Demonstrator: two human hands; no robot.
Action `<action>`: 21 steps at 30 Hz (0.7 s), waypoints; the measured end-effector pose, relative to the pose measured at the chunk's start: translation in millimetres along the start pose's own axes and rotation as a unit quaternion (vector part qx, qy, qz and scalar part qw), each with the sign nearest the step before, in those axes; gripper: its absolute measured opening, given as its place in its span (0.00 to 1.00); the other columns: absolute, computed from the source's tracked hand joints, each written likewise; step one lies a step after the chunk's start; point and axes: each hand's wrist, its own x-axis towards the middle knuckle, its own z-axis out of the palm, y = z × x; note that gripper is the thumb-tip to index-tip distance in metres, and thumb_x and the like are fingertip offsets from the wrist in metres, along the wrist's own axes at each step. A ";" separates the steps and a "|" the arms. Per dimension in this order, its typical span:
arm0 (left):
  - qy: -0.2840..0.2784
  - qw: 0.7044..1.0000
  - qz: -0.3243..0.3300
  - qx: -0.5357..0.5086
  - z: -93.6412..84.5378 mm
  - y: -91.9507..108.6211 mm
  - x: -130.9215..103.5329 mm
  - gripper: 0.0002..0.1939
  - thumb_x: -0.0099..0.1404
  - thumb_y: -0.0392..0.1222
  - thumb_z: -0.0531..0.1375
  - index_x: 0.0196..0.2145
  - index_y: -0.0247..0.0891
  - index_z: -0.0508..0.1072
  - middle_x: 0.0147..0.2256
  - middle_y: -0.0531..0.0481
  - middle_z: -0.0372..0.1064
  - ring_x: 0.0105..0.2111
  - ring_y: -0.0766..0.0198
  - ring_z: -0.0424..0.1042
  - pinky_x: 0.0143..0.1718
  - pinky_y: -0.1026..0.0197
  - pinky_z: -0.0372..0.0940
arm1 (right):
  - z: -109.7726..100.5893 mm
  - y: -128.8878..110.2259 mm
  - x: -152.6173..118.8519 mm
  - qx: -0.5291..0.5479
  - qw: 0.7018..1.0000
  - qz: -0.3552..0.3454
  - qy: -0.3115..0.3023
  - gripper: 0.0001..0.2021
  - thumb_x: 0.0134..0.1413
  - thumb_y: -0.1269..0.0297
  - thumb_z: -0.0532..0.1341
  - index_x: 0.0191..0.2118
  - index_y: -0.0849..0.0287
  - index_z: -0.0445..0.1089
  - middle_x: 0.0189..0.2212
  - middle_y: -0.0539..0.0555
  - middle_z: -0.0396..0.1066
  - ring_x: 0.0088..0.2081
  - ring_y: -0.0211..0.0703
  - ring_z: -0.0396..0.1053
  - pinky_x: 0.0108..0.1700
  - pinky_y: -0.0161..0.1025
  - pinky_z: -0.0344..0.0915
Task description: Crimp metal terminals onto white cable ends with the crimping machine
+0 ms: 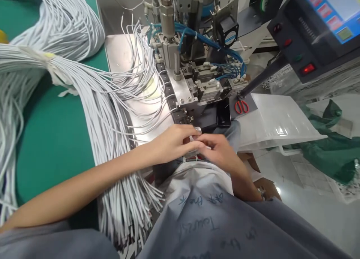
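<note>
Grey shirt (208,217) nearest, the left hand (172,142) and right hand (221,151) meet beyond it before the machine (182,88), their grip seemingly pinching a small pale piece (198,130) that could drop onto the shirt if either hand slipped on so little surface.

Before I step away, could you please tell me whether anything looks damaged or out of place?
The pale wrap around the cable bundle looks ragged, its loose end sticking out over the green tabletop. Nothing else clearly stands out.
</note>
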 end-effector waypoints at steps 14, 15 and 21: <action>0.117 0.976 -0.013 -0.181 10.9 -10.8 -0.8 0.09 0.64 0.38 0.56 0.36 0.33 0.75 0.23 0.52 0.69 0.19 0.74 0.64 0.21 0.73 0.59 | -4.1 16.1 15.2 0.222 0.951 -0.104 0.190 0.05 0.51 0.62 0.63 0.29 0.57 0.73 0.26 0.49 0.67 0.25 0.33 0.63 0.26 0.34 0.61; 0.128 0.977 -0.006 -0.172 11.2 -10.7 -0.6 0.08 0.64 0.38 0.57 0.36 0.33 0.75 0.24 0.51 0.70 0.21 0.73 0.65 0.23 0.72 0.60 | -6.7 15.7 16.0 0.203 0.955 -0.113 0.187 0.05 0.51 0.62 0.63 0.29 0.57 0.73 0.26 0.49 0.67 0.25 0.33 0.63 0.26 0.34 0.61; 0.181 0.972 0.012 -0.150 12.4 -8.2 0.9 0.08 0.62 0.37 0.58 0.30 0.32 0.76 0.24 0.49 0.69 0.23 0.72 0.65 0.23 0.70 0.60 | -4.4 11.3 15.0 0.062 0.954 -0.133 0.261 0.06 0.51 0.62 0.63 0.29 0.57 0.74 0.24 0.49 0.65 0.25 0.34 0.60 0.25 0.35 0.57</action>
